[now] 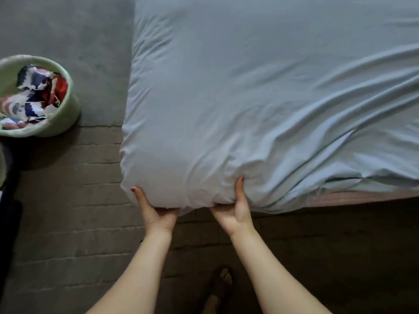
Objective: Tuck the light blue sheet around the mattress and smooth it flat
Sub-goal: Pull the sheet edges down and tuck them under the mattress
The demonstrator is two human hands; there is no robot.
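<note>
Both hands are working the near-left corner of the mattress (353, 197), which is covered w/ the sheet (226, 87). The sheet is lying over the whole top, filling most of the view from centre to the right edge; its near hem is hanging over the front edge.

Left hand (156, 215) is sitting at the corner itself, palm up. Thumb is pressing up along the corner's left side, nail at the sheet; the other fingers are going under the cloth and are hidden, so the hand is clamping the sheet betw. thumb and fingers, though how tight I can't tell.

Right hand (234, 214) is just beside it, to the right along the front edge. Thumb is pointing up against the sheet's front face, fingers curling under the hem, also hidden. It's gripping the sheet too. The bunched corner of cloth is sitting betw. the two thumbs, right above both palms.

Creases are fanning from the right hand up and to the right across the top. The left part of the top is looking smoother. Long axis of the bed can't be told, since it's running out of frame at the top and right. To the right of the hands, a pinkish strip of bare mattress is showing below the hem.

A green basket (65, 118) w/ colourful cloth inside is standing on the floor (68, 223), well to the left. A sandalled foot (223, 282) is showing betw. the forearms.
</note>
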